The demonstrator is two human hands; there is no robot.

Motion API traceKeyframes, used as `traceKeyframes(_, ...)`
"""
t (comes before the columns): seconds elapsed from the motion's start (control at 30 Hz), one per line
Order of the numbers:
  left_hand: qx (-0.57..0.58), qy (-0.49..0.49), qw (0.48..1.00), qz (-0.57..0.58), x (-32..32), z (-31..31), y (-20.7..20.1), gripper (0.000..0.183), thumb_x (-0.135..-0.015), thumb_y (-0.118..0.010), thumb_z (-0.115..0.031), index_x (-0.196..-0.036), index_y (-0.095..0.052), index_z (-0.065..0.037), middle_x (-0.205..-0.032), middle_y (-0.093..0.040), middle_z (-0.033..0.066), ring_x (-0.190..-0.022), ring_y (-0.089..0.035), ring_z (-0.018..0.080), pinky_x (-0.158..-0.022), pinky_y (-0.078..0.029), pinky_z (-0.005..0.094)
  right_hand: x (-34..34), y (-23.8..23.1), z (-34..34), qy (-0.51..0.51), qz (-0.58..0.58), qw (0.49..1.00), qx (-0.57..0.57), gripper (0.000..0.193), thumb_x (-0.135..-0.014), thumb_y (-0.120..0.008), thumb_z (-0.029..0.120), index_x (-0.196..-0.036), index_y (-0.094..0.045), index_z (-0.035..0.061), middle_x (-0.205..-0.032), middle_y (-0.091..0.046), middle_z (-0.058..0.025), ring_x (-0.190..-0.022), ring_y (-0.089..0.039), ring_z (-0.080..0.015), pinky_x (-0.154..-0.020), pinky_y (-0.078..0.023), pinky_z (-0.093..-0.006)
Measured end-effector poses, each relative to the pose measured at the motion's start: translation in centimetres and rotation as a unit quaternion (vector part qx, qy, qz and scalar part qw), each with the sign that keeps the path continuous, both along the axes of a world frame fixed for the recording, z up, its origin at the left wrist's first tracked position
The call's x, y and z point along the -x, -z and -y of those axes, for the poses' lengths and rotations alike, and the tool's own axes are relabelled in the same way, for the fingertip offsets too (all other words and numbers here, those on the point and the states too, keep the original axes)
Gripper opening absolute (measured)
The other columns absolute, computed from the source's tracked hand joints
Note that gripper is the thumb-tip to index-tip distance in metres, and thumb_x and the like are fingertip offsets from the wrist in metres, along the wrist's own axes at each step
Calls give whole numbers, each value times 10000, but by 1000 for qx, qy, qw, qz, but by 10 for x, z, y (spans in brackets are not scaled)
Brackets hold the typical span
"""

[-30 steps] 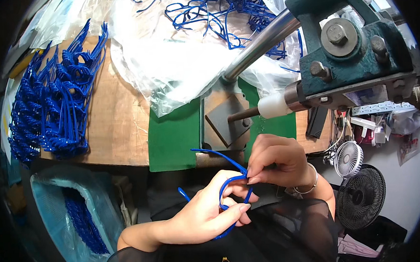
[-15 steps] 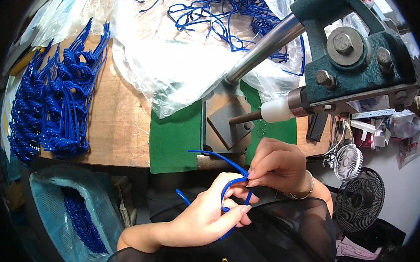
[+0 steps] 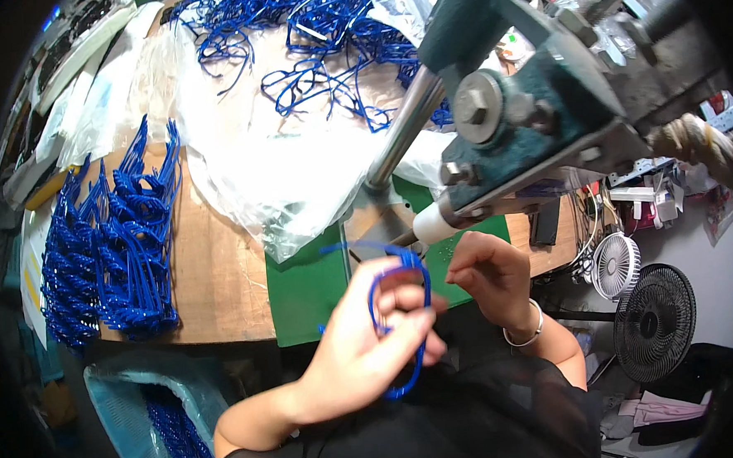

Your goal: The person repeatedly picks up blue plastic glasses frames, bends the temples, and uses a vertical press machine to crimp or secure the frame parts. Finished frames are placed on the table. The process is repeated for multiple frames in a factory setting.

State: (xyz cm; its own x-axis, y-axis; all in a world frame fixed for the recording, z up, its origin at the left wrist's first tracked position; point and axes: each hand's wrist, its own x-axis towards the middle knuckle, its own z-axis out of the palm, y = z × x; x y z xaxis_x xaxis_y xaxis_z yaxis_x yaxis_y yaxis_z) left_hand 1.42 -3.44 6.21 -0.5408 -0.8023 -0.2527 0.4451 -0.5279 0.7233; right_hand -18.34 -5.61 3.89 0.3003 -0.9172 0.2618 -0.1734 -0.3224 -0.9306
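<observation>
Right hand (image 3: 498,278): has moved a little away from the blue glasses frame (image 3: 427,296)
Left hand (image 3: 364,341): its fingers grasp this frame, near the green mat (image 3: 292,307)
Right fingers: bent together, cannot tell if pinching something

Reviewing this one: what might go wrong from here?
The blue glasses frame is held by the left hand alone, with the right hand apart, so it might twist or slip. It appears close to the press and could knock against it. The stacked blue frames sit near the front edge of the table and may slide off.
</observation>
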Motion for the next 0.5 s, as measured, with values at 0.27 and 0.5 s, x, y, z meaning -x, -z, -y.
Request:
traceKeyframes(0.27,30,-21,999,-2,24,29,-8,412,-876,-483,-63,-1202,-234,-24,-993,-535,144,-701,-588,144,-606,-489,257,27,-7,-1,63,-17,994,85,90,-763,-620,4,-834,-568,-16,-751,-566,-71,-654,-518,-120,-588,-416,-226)
traceKeyframes(0.5,36,-6,998,51,31,36,-15,364,-863,-497,-89,-1150,-277,-46,-972,-567,141,-681,-599,167,-593,-517,295,73,-124,21,120,158,889,413,230,-791,-598,244,-884,-507,55,-781,-508,-37,-727,-479,-147,-701,-384,-275)
